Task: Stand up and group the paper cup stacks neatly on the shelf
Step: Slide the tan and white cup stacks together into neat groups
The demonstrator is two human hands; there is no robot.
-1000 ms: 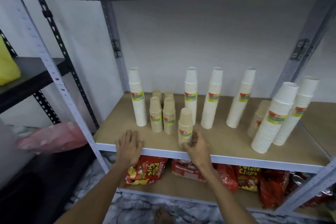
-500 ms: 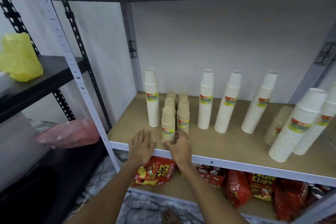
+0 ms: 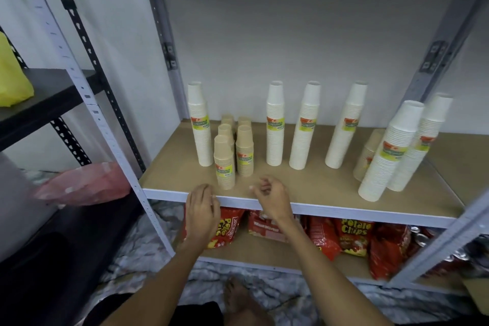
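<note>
On the brown shelf board (image 3: 317, 188) several short tan cup stacks stand grouped at the left; the front one (image 3: 224, 163) stands free beside another (image 3: 244, 153). A tall white stack (image 3: 200, 124) rises just left of them. Three more white stacks (image 3: 275, 124) stand apart along the back, and two (image 3: 389, 151) lean at the right. A tan stack (image 3: 369, 156) leans behind those. My left hand (image 3: 202, 209) rests on the shelf's front edge, holding nothing. My right hand (image 3: 272, 196) hovers right of the front tan stack, fingers loosely curled and empty.
Red chip bags (image 3: 352, 235) fill the lower shelf. Grey metal uprights (image 3: 111, 130) frame the unit. A black rack at the left carries a yellow bag (image 3: 13, 79), with a pink bag (image 3: 84, 184) below. My bare foot (image 3: 238, 296) shows on the marbled floor.
My right hand slid the front tan stack left into the tan group, then let go and drew back to the right. The left hand stayed at the shelf edge.
</note>
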